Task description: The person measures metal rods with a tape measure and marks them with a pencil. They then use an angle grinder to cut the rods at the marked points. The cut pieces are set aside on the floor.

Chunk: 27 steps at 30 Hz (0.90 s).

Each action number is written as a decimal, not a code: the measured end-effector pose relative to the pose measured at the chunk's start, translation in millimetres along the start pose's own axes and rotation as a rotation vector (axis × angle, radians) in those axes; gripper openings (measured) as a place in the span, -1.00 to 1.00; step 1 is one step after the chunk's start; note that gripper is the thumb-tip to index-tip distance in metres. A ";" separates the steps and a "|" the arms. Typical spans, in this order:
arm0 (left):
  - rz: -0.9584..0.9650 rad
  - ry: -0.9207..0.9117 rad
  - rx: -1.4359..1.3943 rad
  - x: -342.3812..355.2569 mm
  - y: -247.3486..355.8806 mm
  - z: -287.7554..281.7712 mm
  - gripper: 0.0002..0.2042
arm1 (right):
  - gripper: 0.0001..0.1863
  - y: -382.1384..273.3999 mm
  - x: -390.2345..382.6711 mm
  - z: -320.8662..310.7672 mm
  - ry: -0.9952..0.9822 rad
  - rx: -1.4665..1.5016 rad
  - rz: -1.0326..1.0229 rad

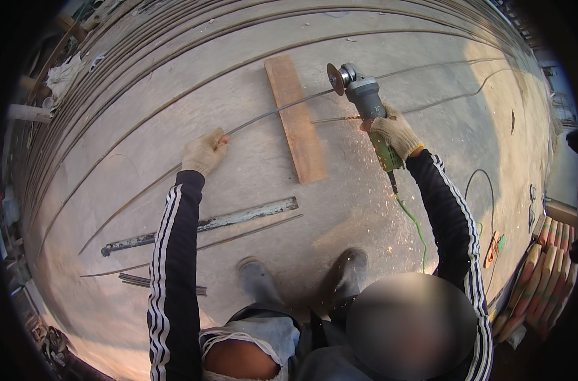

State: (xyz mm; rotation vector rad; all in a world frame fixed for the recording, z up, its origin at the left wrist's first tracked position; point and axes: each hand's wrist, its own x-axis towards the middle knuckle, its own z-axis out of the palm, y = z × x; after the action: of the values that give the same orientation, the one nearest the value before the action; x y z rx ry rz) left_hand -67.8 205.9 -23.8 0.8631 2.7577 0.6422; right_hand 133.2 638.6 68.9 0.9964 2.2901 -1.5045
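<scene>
My left hand [203,152], in a cream knit glove, is closed round a long thin metal rod [279,108]. The rod runs to the right across a reddish-brown wooden plank [296,127] lying on the floor. In my right hand [397,133], gloved the same way, is a green and grey angle grinder [367,105]. Its brown disc [334,79] is at the rod, right of the plank. Whether the disc touches the rod I cannot tell. Orange sparks fall below the grinder toward my boots. A green cord [416,222] trails from the tool's lower end.
Many long rods [206,41] curve across the concrete floor at the far side. A whitish, worn metal bar [247,214] and a thin rod [254,229] lie near my left forearm. Stacked reddish-tan bundles [530,289] stand at the right, near an orange object [491,251] on a cable.
</scene>
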 end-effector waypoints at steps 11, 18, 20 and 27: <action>-0.153 -0.113 0.076 2.4 1.8 -0.4 -0.57 | -0.22 -3.1 -7.4 -3.6 -0.004 -0.091 0.035; -0.125 -0.110 0.050 1.3 1.1 -0.6 -0.56 | -0.21 -7.5 -10.4 -5.9 -0.006 -0.126 0.065; -0.116 -0.071 0.035 0.6 -0.1 0.8 -0.58 | -0.21 -10.0 -11.5 -7.0 -0.011 -0.144 0.068; -0.105 -0.083 0.029 1.4 -0.8 1.7 -0.61 | -0.23 -16.7 -12.9 -7.2 -0.013 -0.126 0.044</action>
State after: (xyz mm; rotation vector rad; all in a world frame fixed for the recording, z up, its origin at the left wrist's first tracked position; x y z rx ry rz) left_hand -68.8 206.7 -25.7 0.7271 2.7232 0.5366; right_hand 133.1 635.5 90.9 0.9926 2.3062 -1.3282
